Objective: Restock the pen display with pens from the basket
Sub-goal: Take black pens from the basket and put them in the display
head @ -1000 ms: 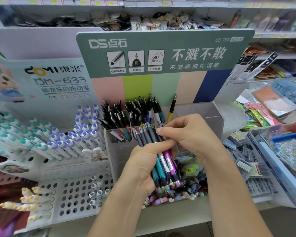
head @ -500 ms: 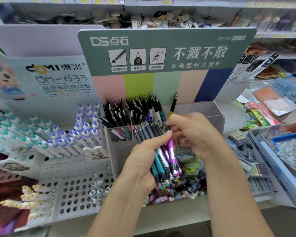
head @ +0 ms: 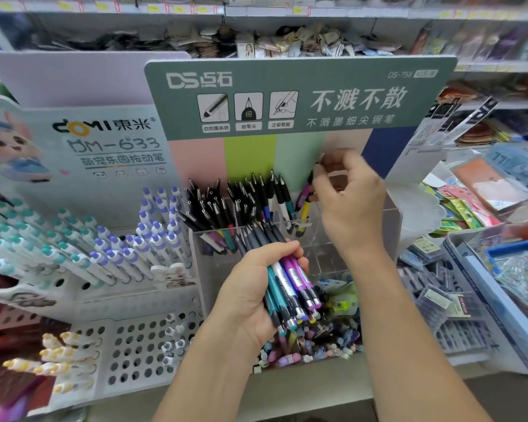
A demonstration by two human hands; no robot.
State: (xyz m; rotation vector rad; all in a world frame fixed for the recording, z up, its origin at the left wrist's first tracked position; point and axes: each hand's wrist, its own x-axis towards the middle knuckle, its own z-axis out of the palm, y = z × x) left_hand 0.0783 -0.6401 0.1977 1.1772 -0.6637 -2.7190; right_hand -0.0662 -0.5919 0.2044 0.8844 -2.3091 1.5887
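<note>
Gripping a bundle of pens (head: 287, 278) in a curled fist, the left hand (head: 253, 296) held the stock low, in front of the clear display bin (head: 333, 236); this position kept the supply within short reach of the other hand. The bundle's tips pointed up and back toward the bin, matching the stand of the pens already racked (head: 235, 205). The right hand (head: 346, 193) was raised over the bin's rear right section, fingers bent and pinching a single purple pen (head: 303, 193) beside a yellow pen (head: 304, 212) standing there. Motion blur obscured the exact finger contact. The pen was probably being lowered into the sparse right side. No basket was identifiable.
</note>
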